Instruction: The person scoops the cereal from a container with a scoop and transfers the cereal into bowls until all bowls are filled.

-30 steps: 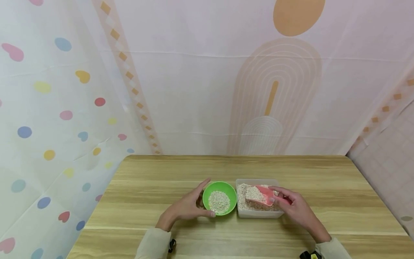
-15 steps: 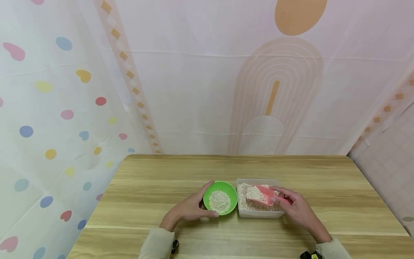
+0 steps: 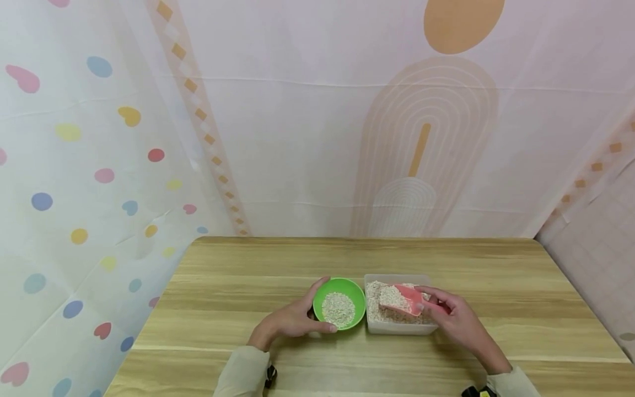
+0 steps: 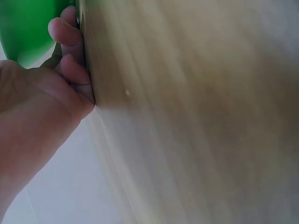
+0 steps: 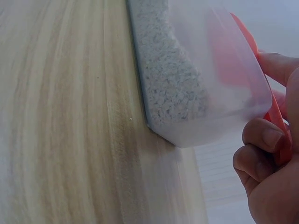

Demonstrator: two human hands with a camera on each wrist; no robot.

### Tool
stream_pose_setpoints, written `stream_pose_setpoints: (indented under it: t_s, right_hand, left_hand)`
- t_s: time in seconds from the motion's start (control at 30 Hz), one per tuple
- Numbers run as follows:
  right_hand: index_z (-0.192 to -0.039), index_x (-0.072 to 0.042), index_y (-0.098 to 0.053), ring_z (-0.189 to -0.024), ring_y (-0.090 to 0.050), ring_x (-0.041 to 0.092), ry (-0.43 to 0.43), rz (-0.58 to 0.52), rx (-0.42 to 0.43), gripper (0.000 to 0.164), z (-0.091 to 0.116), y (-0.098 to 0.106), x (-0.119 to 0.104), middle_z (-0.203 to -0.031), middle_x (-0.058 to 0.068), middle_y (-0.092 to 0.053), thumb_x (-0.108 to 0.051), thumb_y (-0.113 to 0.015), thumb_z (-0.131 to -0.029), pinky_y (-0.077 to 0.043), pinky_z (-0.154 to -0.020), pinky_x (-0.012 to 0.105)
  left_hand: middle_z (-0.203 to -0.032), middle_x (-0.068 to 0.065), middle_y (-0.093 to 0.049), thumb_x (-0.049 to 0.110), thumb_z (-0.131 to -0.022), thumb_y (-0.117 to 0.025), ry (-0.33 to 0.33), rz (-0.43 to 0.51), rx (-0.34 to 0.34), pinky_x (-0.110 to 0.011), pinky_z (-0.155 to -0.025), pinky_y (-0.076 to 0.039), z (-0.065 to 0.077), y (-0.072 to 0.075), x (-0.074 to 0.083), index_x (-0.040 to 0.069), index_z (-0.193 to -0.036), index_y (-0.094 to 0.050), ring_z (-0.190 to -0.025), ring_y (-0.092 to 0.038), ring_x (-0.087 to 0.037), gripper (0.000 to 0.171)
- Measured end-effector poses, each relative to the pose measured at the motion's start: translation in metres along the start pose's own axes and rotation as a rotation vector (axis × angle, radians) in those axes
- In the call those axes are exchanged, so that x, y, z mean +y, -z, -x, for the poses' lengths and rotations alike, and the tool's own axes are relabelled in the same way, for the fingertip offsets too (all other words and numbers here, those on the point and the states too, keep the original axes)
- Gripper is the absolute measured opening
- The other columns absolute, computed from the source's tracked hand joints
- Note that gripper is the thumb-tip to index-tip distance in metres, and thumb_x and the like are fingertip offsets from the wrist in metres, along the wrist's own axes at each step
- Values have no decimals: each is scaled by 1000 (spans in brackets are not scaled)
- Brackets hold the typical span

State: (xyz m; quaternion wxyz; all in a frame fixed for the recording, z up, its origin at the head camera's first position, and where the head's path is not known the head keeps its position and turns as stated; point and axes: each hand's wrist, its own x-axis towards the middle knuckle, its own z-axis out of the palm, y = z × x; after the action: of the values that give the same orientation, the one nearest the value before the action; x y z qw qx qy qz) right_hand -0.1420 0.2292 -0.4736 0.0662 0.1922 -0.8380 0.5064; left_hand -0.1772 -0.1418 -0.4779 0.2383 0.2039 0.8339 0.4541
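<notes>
A green bowl (image 3: 358, 302) stands on the table with a layer of pale flakes, like rolled oats (image 3: 339, 309), in its bottom. My left hand (image 3: 292, 318) holds the bowl from its left side, thumb at the near rim and index finger at the far rim. Some curled fingers (image 4: 65, 32) show beside the bowl in the left wrist view. My right hand (image 3: 453, 320) grips the handle of a pink scoop (image 3: 410, 299) heaped with the same flakes. The scoop is over a translucent plastic box (image 3: 401, 329) filled with flakes, directly right of the bowl.
Both containers stand on a wood-grain table (image 3: 248, 264). Behind it hangs a patterned cloth backdrop (image 3: 297, 138), with a dotted cloth (image 3: 74, 182) at the left. The box's clear wall is close to my right fingers (image 5: 261, 135).
My left hand has moved slightly right, and its thumb and index finger have come in against the bowl. The right hand and the loaded scoop stay nearly still. The head view shifts a little.
</notes>
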Motion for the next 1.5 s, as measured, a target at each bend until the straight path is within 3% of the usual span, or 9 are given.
stream_pose_setpoints:
  t_s: [0.53,0.9,1.2,1.5]
  right_hand:
    - [-124,-5,-66,-56,-43,0,-49,2,-26,32,-2,6,-11,-74,-3,-62,-10,-69,-93,-39,-46,23]
    - [-125,-4,-66,-53,-40,0,9,7,-33,32,-15,13,-28,-73,8,-62,-8,-68,-93,-38,-44,22]
    - [-122,-6,-68,-54,-40,0,48,51,-63,31,-32,12,-42,-71,-6,-57,-11,-70,-92,-38,-46,22]
    - [-123,-5,-68,-57,-40,2,25,7,-145,35,-47,-2,-54,-70,-5,-51,-16,-74,-90,-37,-48,21]
  left_hand:
    - [-156,-20,-31,40,-82,-81,-4,24,-24,-55,-114,-27,-2,1,-2,30,-160,-1,-138,-37,-33,112]
    - [-156,-21,-30,40,-82,-81,-10,12,-17,-57,-114,-27,-1,1,-2,29,-160,-2,-138,-37,-35,112]
    - [-159,-20,-26,41,-81,-81,-4,5,-9,-57,-115,-26,-2,0,-2,29,-160,-3,-140,-34,-35,112]
    - [-161,-17,-23,43,-81,-81,2,4,-10,-56,-115,-26,-2,1,-3,31,-160,-3,-142,-32,-33,111]
